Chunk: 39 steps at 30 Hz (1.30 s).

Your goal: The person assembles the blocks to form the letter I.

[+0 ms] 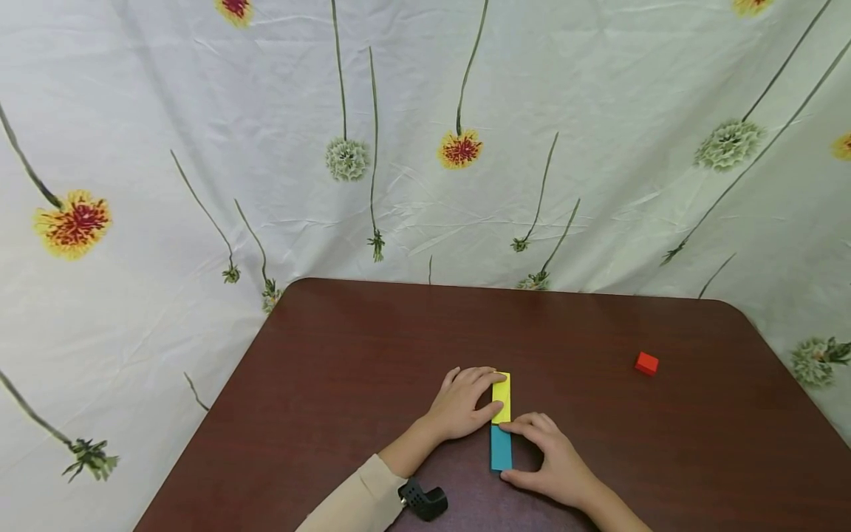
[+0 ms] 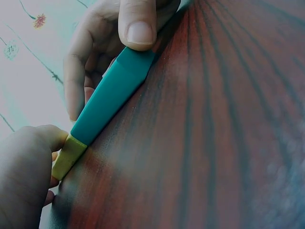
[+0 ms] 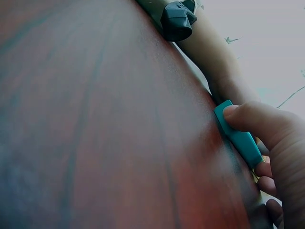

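Note:
On the brown table lie a yellow block (image 1: 501, 399) and a teal block (image 1: 501, 448), end to end in one line running away from me. My left hand (image 1: 463, 403) grips the yellow block from the left, a finger at its far end and the thumb by its near end. From the right, my right hand (image 1: 557, 462) pinches the teal block lengthwise, its thumb at the near end. The left wrist view shows that thumb (image 2: 140, 33) on the teal block's end. In the right wrist view, my fingers partly hide the teal block (image 3: 243, 143).
A small red block (image 1: 647, 363) sits at the right on the table (image 1: 372, 332). Behind the table's far edge hangs a pale flowered cloth (image 1: 412, 111). A black wrist camera (image 1: 425, 501) is strapped to my left sleeve.

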Tool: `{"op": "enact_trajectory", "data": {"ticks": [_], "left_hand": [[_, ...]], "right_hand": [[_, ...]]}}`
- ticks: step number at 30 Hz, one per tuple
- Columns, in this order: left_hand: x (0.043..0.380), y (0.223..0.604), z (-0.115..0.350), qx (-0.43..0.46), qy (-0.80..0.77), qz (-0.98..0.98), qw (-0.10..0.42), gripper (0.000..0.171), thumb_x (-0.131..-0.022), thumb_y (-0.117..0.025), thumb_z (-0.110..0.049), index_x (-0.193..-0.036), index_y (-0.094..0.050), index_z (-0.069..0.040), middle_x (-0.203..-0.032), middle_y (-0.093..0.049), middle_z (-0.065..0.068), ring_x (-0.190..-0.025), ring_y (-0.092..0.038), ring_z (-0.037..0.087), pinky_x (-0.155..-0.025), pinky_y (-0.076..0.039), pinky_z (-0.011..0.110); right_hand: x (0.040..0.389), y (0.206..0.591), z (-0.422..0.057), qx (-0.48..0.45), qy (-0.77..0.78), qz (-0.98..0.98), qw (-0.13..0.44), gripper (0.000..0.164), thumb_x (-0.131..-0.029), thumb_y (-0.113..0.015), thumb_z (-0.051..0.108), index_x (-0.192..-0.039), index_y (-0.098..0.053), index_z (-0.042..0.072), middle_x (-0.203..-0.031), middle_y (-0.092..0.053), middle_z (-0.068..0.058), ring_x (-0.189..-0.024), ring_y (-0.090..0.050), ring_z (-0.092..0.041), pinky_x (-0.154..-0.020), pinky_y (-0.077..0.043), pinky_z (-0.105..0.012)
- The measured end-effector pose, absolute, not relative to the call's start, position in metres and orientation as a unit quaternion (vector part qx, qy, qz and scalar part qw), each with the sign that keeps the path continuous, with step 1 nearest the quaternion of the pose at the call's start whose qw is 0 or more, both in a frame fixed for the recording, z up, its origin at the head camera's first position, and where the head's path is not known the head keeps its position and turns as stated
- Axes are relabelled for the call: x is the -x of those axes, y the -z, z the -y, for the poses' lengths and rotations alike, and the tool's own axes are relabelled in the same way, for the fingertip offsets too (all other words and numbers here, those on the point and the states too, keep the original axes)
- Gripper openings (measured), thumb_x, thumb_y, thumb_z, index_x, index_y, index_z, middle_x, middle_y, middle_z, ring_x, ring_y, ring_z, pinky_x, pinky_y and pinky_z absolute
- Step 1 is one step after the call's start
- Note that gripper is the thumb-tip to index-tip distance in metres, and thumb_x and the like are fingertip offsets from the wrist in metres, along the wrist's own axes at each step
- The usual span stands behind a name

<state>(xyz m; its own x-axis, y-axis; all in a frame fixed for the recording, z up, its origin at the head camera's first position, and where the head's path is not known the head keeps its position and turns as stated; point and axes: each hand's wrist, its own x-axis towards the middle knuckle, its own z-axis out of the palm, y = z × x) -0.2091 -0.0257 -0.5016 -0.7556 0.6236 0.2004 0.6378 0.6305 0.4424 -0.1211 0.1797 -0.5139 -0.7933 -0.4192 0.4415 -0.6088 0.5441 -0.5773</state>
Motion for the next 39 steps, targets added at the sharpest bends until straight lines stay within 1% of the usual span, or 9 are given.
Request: {"op": "enact_trajectory", "data": {"ticks": [16,28,35,39], "left_hand": [[0.2083,0.5015,0.0261,0.343,0.246,0.907,0.008,0.045,-0.101,-0.048,-0.043,-0.142,-0.05,-0.023,-0.146,-0.046,0.001,-0.137,-0.038,0.019,-0.111,-0.021,0.055],[0.2095,0.5028,0.0254,0.346,0.248,0.905,0.014,0.045,-0.101,-0.048,-0.042,-0.141,-0.051,-0.022,-0.145,-0.047,0.002,-0.136,-0.039,0.021,-0.111,-0.022,0.056],[0.21,0.5018,0.0249,0.345,0.249,0.905,0.009,0.045,-0.101,-0.049,-0.042,-0.141,-0.051,-0.022,-0.145,-0.047,0.002,-0.136,-0.039,0.02,-0.111,-0.022,0.056],[0.2098,0.5012,0.0249,0.346,0.25,0.904,0.01,0.045,-0.101,-0.049,-0.042,-0.141,-0.051,-0.022,-0.145,-0.047,0.002,-0.136,-0.039,0.021,-0.111,-0.022,0.056]], "right_hand": [[0.1222,0.5153,-0.1779,-0.294,-0.372,0.87,0.134,0.056,-0.074,-0.086,0.033,-0.125,-0.066,0.022,-0.114,-0.057,0.014,-0.105,-0.049,-0.008,-0.084,-0.048,-0.035],[0.1221,0.5141,-0.1774,-0.287,-0.367,0.875,0.136,0.056,-0.072,-0.087,0.033,-0.124,-0.066,0.023,-0.113,-0.057,0.015,-0.104,-0.05,-0.008,-0.083,-0.048,-0.035],[0.1221,0.5138,-0.1768,-0.276,-0.368,0.878,0.131,0.056,-0.072,-0.087,0.034,-0.123,-0.066,0.023,-0.113,-0.058,0.016,-0.103,-0.05,-0.007,-0.082,-0.048,-0.035],[0.1227,0.5139,-0.1768,-0.268,-0.372,0.88,0.123,0.059,-0.073,-0.087,0.037,-0.125,-0.065,0.021,-0.114,-0.058,0.016,-0.103,-0.05,-0.007,-0.082,-0.048,-0.035]]}}
